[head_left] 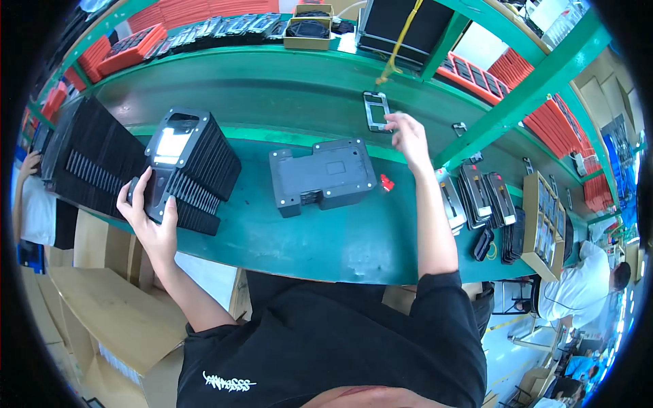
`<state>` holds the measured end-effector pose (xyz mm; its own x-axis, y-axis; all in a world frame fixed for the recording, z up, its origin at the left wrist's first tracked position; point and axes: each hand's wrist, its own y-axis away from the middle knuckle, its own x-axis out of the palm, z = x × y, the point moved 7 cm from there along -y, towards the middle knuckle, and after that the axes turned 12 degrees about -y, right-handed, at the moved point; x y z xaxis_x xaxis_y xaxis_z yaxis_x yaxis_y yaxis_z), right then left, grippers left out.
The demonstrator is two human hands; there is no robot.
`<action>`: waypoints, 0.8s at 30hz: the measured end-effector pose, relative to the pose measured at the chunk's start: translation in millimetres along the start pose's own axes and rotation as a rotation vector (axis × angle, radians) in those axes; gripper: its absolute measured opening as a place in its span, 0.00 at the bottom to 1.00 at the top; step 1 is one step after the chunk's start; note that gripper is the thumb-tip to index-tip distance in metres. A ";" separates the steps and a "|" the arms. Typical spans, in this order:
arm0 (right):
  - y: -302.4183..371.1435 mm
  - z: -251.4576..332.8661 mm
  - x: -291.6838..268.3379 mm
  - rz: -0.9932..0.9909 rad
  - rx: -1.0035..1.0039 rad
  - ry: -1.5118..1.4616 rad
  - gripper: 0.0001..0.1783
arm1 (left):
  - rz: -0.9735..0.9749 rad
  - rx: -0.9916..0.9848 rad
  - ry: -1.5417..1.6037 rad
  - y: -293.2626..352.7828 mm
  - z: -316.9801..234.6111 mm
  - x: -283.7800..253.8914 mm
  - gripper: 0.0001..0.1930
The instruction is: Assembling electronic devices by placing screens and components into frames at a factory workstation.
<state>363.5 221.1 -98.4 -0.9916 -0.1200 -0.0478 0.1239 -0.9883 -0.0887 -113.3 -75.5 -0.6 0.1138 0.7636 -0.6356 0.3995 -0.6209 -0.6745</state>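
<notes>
Green, a post [520, 94] slants right of my right hand [410, 139]; a grey block [323, 175] sits between both hands. The frame [375, 101] lies at my right hand's bent fingertips; pinched or not, I can't tell. My left hand [153, 228] spreads over a black stack [204, 146], grip unclear. Above, a carton [307, 43] holds black parts [307, 28].

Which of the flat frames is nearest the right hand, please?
The silver-and-black frame beyond the grey fixture, by the fingertips of the right hand; it lies by itself, while the stacked frames are farther away.
</notes>
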 end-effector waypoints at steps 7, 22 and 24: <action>-114.6 -55.6 5.1 -0.023 -0.562 1.060 0.14 | 0.025 -0.020 0.117 -2.5 -1.4 7.0 0.37; -15.3 49.4 -32.0 0.087 -0.093 0.749 0.12 | -0.100 0.000 0.045 2.4 -15.3 -10.0 0.41; 44.2 74.1 -28.6 0.256 0.083 0.659 0.10 | -0.147 0.020 0.004 4.8 -24.0 -9.7 0.40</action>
<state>394.6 173.9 -27.2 -0.6998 -0.2935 -0.6513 0.3207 -0.9437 0.0807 -90.7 -81.6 11.3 0.0593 0.8474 -0.5276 0.3936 -0.5056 -0.7678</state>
